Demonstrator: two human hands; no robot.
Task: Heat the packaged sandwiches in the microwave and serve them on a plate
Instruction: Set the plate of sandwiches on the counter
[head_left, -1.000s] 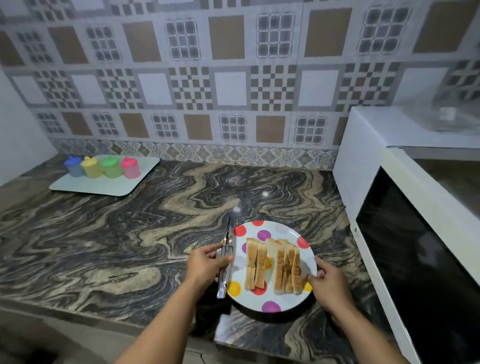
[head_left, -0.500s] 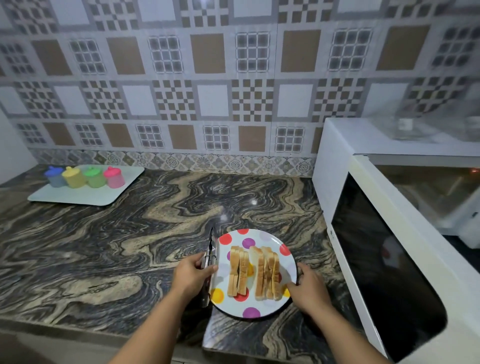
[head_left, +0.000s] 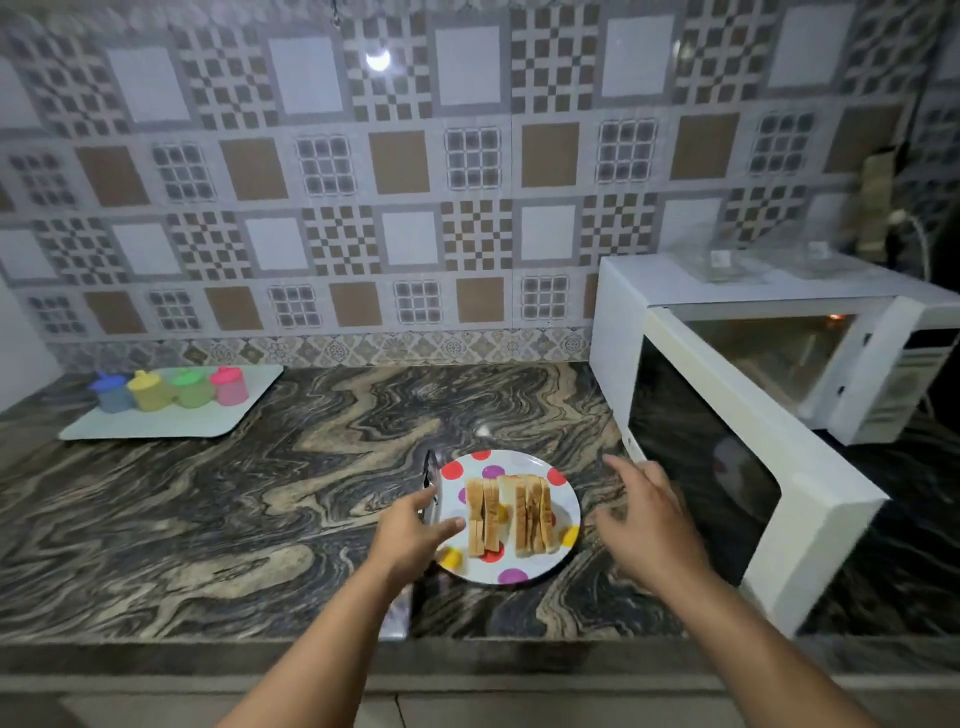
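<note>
Sliced bread sandwiches (head_left: 508, 516) stand on edge on the round white plate with coloured dots (head_left: 568, 506), which rests on the near tabletop (head_left: 208, 519) beside the open white microwave (head_left: 779, 364). Both hands have let go of the plate rim: the left hand (head_left: 410, 532) now lies open, touching the metal tongs (head_left: 430, 486); the right hand (head_left: 647, 525) hovers open, fingers spread. Serving appears complete. Far left, four pastel cups (head_left: 169, 389) sit on a pale tray (head_left: 249, 400) before a patterned tile wall (head_left: 363, 182).

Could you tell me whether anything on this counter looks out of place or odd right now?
The microwave door hangs wide open over the counter. Otherwise the sandwiches sit neatly on the plate; nothing spilled.
</note>
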